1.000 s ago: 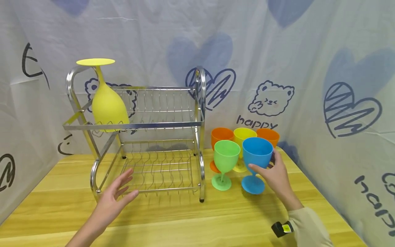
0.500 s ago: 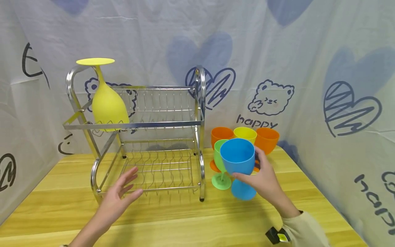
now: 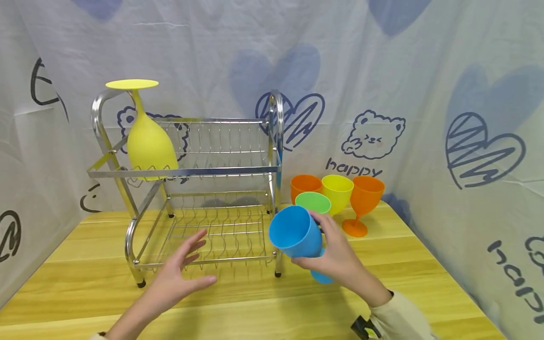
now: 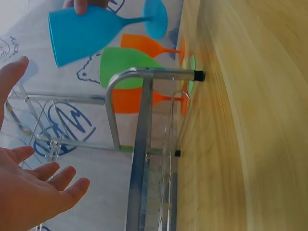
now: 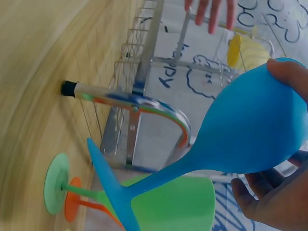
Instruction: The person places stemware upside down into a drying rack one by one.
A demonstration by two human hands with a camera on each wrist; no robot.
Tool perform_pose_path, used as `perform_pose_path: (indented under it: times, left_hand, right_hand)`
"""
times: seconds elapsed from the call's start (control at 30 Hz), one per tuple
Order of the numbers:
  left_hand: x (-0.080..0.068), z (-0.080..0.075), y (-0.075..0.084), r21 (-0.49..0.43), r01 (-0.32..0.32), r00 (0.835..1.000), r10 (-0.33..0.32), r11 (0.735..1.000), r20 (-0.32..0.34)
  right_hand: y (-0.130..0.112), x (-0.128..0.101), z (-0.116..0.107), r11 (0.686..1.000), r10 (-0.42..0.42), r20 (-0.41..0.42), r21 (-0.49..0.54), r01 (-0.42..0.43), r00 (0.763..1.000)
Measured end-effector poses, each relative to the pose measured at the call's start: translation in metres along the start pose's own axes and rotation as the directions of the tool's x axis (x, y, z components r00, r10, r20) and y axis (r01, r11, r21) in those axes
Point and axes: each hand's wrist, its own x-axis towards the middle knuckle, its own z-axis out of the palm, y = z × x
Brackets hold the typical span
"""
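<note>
My right hand grips a blue goblet round its bowl, thumb on one side and fingers on the other. The goblet is off the table, its mouth tipped toward the left; the right wrist view shows its bowl, stem and foot. My left hand holds nothing and hovers before the lower tier of the metal dish rack, fingers spread and thumb apart. A yellow goblet sits upside down in the rack's upper tier, at the left end.
Right of the rack stand a green goblet, a yellow goblet and two orange goblets, one at the right and one behind the green. A printed cloth hangs behind the wooden table.
My right hand has lifted the blue goblet from beside the others, carried it left and toward me, and tilted it. The left hand has shifted slightly right.
</note>
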Motion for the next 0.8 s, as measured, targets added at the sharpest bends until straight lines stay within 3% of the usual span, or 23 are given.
perform_pose_path:
  times: [0.27,0.4,0.6,0.8]
  left_hand:
    - [0.004,0.012,0.009,-0.021,-0.038,0.999,0.038,0.999,0.024]
    - [0.006,0.018,0.011,-0.028,-0.031,0.999,0.032,0.999,0.033]
    - [0.009,0.028,0.010,-0.035,-0.041,0.998,0.042,0.999,0.044]
    - [0.010,0.037,0.012,-0.048,-0.063,0.995,0.066,0.997,0.079]
  right_hand:
    - [-0.006,0.004,0.023,0.993,-0.080,0.072,-0.080,0.085,0.994]
    - [-0.008,0.005,0.036,0.977,-0.155,0.108,-0.128,0.169,0.982]
    - [-0.010,0.005,0.054,0.901,-0.319,0.144,-0.261,0.347,0.937]
    - [-0.014,0.002,0.069,0.844,-0.384,0.192,-0.324,0.427,0.903]
